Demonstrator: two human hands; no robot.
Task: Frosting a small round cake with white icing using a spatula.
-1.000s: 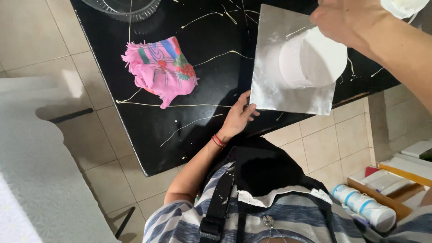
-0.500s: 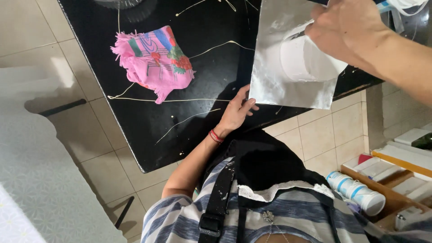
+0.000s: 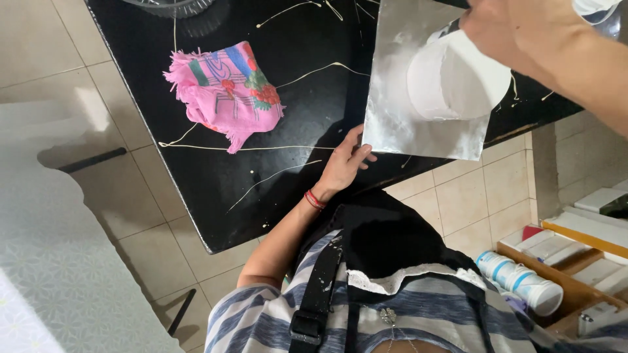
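My left hand (image 3: 345, 163) rests flat on the black tabletop (image 3: 307, 98), fingers spread, its fingertips touching the lower left corner of a shiny metal sheet (image 3: 405, 124). A red string bracelet circles that wrist. My right hand (image 3: 517, 29) reaches in from the upper right and grips a white cylindrical container (image 3: 458, 78) that lies tilted over the sheet. White powder dusts the sheet beside the container.
A pink patterned cloth (image 3: 226, 91) lies crumpled on the table to the left. Thin pale streaks cross the black surface. A wire item sits at the top edge. Tiled floor surrounds the table; a wooden tray (image 3: 569, 261) with a white and blue bottle (image 3: 520, 281) lies at lower right.
The view has shifted slightly. My right hand has pushed the white container further over the sheet. My left hand stays at the sheet's corner.
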